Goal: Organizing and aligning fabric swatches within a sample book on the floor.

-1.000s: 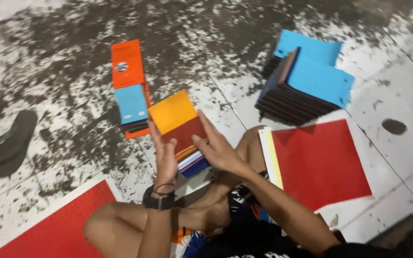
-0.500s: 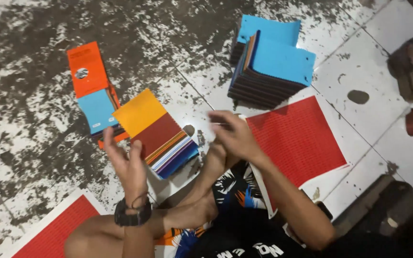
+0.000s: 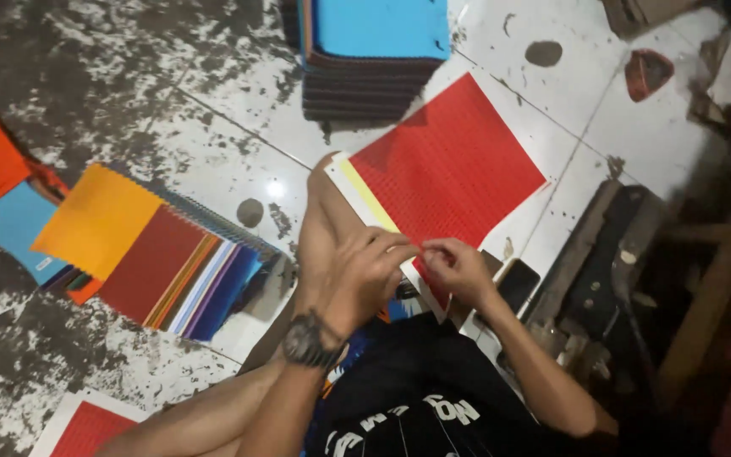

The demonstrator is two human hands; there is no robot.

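On the tiled floor, both hands, left (image 3: 365,275) and right (image 3: 458,269), pinch the red sheet's (image 3: 450,165) near corner, its length running away up-right.

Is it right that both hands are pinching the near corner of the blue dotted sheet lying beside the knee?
Not quite: the head view shows the sheet is red, not blue. The left hand and right hand do meet at its near corner beside the knee.

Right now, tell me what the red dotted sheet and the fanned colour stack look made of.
Red dotted sheet: thin paper or card, matte, printed with a fine dot grid, lying flat; both hands pinch its near edge. Fanned colour stack: thin card or plastic covers, smooth, slightly glossy; which one is unclear.
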